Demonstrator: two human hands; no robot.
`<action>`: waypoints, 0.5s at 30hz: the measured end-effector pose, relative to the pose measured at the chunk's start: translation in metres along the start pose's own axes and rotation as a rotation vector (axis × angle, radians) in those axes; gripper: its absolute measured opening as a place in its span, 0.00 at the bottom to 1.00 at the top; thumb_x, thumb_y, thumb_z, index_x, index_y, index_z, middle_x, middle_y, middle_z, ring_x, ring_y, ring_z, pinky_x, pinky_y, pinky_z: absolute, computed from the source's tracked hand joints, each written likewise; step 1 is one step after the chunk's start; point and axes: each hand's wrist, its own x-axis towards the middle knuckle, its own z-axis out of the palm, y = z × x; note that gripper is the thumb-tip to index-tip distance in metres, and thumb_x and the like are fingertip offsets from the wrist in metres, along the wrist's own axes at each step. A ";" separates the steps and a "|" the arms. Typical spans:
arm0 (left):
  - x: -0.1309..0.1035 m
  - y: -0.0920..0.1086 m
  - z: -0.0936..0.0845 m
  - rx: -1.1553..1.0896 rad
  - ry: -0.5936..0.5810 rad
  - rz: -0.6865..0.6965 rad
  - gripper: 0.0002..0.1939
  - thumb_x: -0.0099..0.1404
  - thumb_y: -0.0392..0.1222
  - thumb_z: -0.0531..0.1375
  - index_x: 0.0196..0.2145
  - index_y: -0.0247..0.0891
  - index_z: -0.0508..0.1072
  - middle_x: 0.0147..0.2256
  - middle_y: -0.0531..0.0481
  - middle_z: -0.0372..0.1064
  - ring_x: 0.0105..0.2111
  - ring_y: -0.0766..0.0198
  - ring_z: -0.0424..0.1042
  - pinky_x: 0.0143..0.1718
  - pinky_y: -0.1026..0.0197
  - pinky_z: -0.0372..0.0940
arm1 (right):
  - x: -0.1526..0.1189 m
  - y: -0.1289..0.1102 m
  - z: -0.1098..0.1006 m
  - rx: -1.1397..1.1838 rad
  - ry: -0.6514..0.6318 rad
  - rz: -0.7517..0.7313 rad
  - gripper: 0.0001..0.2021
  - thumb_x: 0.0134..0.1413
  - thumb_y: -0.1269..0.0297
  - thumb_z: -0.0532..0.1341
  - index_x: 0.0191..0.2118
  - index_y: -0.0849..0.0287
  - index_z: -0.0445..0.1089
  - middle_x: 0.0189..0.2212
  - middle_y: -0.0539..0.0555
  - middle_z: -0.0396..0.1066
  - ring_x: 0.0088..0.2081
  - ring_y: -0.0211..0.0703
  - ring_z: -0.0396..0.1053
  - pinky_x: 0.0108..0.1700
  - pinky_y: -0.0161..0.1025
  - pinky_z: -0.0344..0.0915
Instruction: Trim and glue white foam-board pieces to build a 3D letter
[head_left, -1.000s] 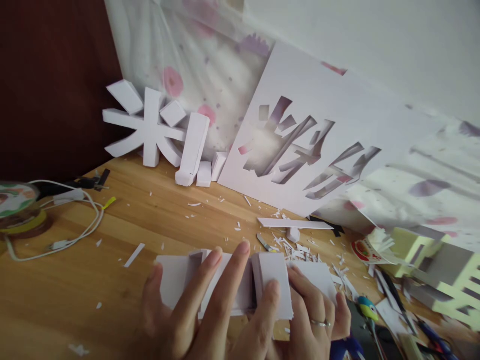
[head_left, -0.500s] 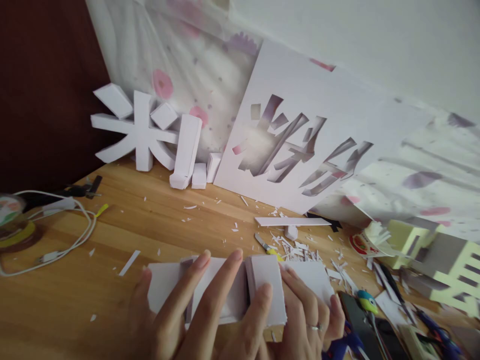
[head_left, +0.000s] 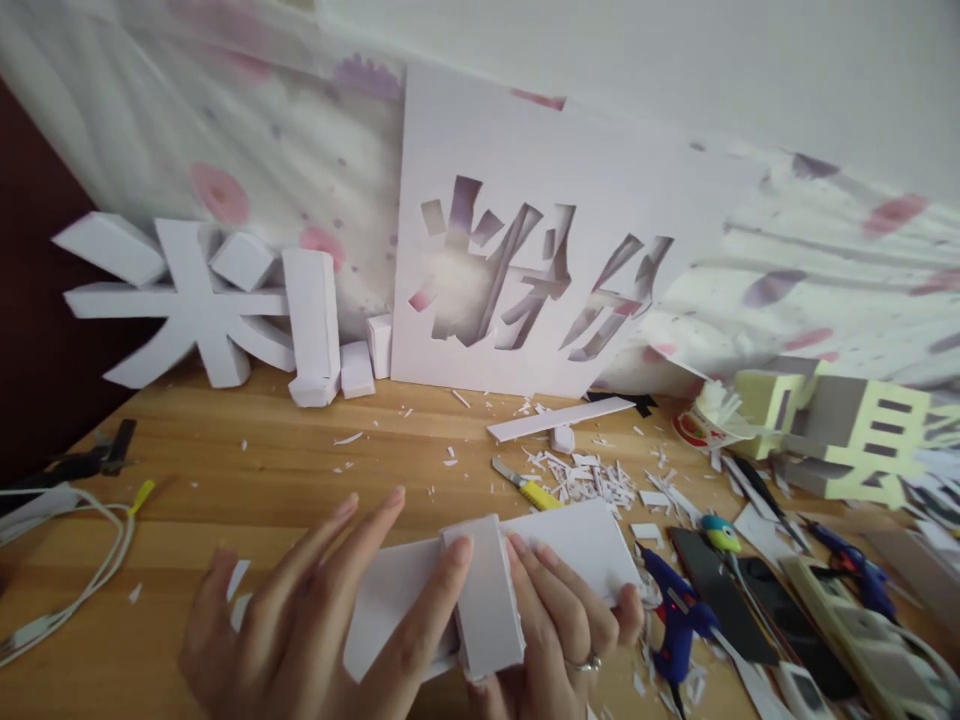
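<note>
A white foam board piece [head_left: 574, 545] with a raised white block [head_left: 484, 600] across it is at the bottom middle. My left hand [head_left: 322, 610] is spread over its left part, the thumb touching the block's top left edge. My right hand [head_left: 562, 620], with a ring on one finger, grips the piece on the block's right side, its fingers bent and pressed together. A yellow craft knife [head_left: 532, 487] lies just beyond the piece, near a heap of white scraps [head_left: 600, 480].
White 3D character shapes [head_left: 199, 300] stand at the back left beside a cut-out board [head_left: 480, 120]. A blue glue gun [head_left: 679, 620], phone [head_left: 802, 615], power strip [head_left: 862, 640] and paper cup [head_left: 705, 425] sit at right. A white cable [head_left: 120, 540] lies left.
The view has shifted to the right. My left hand has lifted its fingers away leftward from the piece, leaving its thumb at the block. The piece has tilted, its right end higher.
</note>
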 end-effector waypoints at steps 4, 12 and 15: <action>0.005 -0.005 -0.010 0.009 -0.082 0.072 0.41 0.68 0.75 0.48 0.71 0.55 0.61 0.61 0.37 0.72 0.55 0.36 0.72 0.64 0.26 0.46 | 0.002 -0.004 0.000 0.063 0.001 0.088 0.27 0.76 0.51 0.45 0.49 0.60 0.79 0.40 0.56 0.81 0.45 0.48 0.73 0.74 0.49 0.37; 0.013 0.001 -0.015 -0.006 -0.100 0.036 0.33 0.69 0.71 0.55 0.63 0.51 0.70 0.50 0.44 0.82 0.49 0.38 0.78 0.69 0.26 0.38 | 0.001 0.004 -0.001 0.089 -0.021 0.008 0.24 0.76 0.56 0.46 0.58 0.61 0.75 0.42 0.54 0.82 0.45 0.48 0.74 0.74 0.48 0.35; 0.011 0.002 -0.015 -0.029 -0.097 0.009 0.28 0.72 0.66 0.55 0.61 0.49 0.69 0.51 0.42 0.82 0.51 0.39 0.78 0.69 0.26 0.36 | 0.003 0.005 -0.001 0.111 -0.043 -0.022 0.25 0.77 0.57 0.45 0.64 0.63 0.70 0.44 0.55 0.81 0.48 0.46 0.72 0.75 0.46 0.32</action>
